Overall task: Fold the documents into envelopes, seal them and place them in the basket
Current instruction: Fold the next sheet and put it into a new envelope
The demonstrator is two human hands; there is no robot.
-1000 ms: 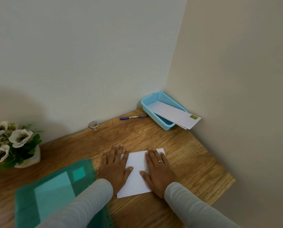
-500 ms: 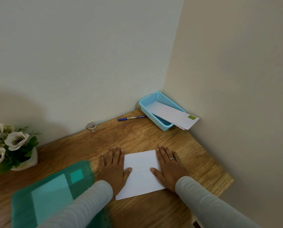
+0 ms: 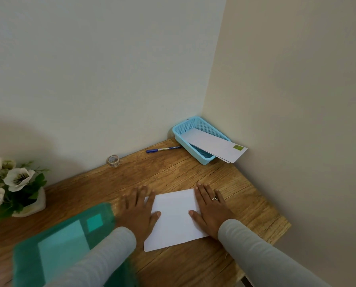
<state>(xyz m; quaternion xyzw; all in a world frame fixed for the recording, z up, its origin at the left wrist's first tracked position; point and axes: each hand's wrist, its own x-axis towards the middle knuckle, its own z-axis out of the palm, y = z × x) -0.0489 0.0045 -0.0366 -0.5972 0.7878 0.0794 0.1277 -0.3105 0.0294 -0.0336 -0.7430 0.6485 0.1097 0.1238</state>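
Observation:
A folded white document (image 3: 174, 219) lies flat on the wooden desk (image 3: 173, 170). My left hand (image 3: 138, 208) presses flat on its left edge, fingers straight. On the sheet's right edge my right hand (image 3: 211, 208), wearing a ring, presses down flat as well. The light blue basket (image 3: 178, 132) sits in the far corner against the walls. Long white envelopes (image 3: 214, 147) with a green mark lie across the basket and stick out over its right rim.
A blue pen (image 3: 162, 149) lies just left of the basket. A small roll of clear tape (image 3: 113, 160) stands by the back wall. A green folder (image 3: 65, 245) covers the near left. White flowers in a pot (image 3: 13, 189) stand at far left. The desk's edge runs along the right.
Both hands have slid apart across the sheet, from near its middle out to its left and right edges, flattening it.

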